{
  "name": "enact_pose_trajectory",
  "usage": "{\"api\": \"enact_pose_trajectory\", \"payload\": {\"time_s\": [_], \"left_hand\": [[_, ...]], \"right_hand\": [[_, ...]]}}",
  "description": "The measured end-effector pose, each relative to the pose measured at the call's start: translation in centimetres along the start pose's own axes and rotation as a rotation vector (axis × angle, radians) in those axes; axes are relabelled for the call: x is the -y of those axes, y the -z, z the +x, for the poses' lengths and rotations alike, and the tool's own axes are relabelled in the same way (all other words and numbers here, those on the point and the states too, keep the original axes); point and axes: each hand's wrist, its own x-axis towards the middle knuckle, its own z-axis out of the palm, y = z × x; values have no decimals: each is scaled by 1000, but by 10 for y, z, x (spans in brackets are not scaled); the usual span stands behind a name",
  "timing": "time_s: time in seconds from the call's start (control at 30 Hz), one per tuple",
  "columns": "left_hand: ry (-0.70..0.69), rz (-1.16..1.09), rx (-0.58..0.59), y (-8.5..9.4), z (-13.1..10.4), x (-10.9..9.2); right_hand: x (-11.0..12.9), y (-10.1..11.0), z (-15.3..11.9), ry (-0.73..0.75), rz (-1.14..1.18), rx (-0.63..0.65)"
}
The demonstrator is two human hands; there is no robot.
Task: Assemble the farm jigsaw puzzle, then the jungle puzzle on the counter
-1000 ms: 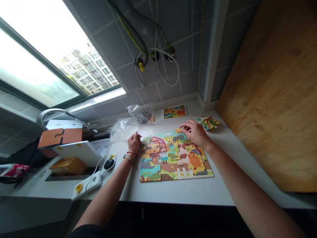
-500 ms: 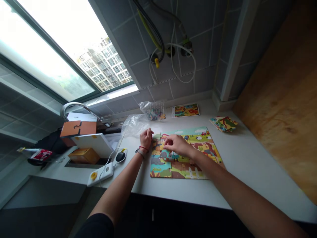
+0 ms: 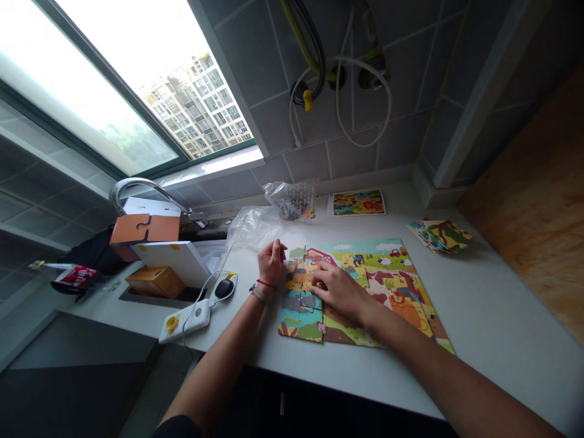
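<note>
A colourful farm-animal jigsaw puzzle (image 3: 347, 331) lies on the white counter, many of its pieces joined. My right hand (image 3: 336, 291) rests over its left-middle part, fingers curled and thumb touching the surface near the grey hippo pieces; whether a piece is under the fingers is hidden. Just off the puzzle's upper left edge, my left hand (image 3: 271, 261) is loosely closed on the counter, with a red string and a band at the wrist. What its fingers hold, if anything, does not show.
Behind lie a clear bag of small pieces (image 3: 292, 204), crumpled plastic (image 3: 253, 226) and a picture card (image 3: 356, 203). Loose pieces are stacked (image 3: 440, 236) at the right. A power strip (image 3: 186, 321), boxes (image 3: 156, 283) and a bottle (image 3: 75, 275) stand left.
The view has shifted, with the puzzle appearing larger. My right hand has lowered slightly onto the puzzle near the hippo pieces. My left hand stays by the puzzle's edge.
</note>
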Motion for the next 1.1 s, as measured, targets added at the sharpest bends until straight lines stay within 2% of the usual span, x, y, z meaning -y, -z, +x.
{"api": "enact_pose_trajectory", "payload": {"time_s": [0.1,0.13,0.17,0.23,0.33,0.5,0.67,0.87,1.1], "left_hand": [[-78,60,114,31,-34,-26],[-124,85,191,42,-48,-32],[-234,166,322,53,-62,-36],[-411,321,519,69,-89,-39],[-507,523,658,79,-117,-29],[-482,633,656,72,-133,-15],[-465,646,646,64,-137,-19],[-450,653,650,64,-137,-23],[-515,700,624,63,-134,-21]], "right_hand": [[4,1,-3,5,-84,36],[5,1,-4,8,-105,48],[6,1,-5,9,-118,58],[9,0,-6,8,-126,71],[11,-1,-5,17,-158,72],[10,-9,-5,70,-243,45],[10,-13,-7,65,-246,29],[8,-11,-7,35,-189,2],[7,-6,-9,58,-175,30]]}}
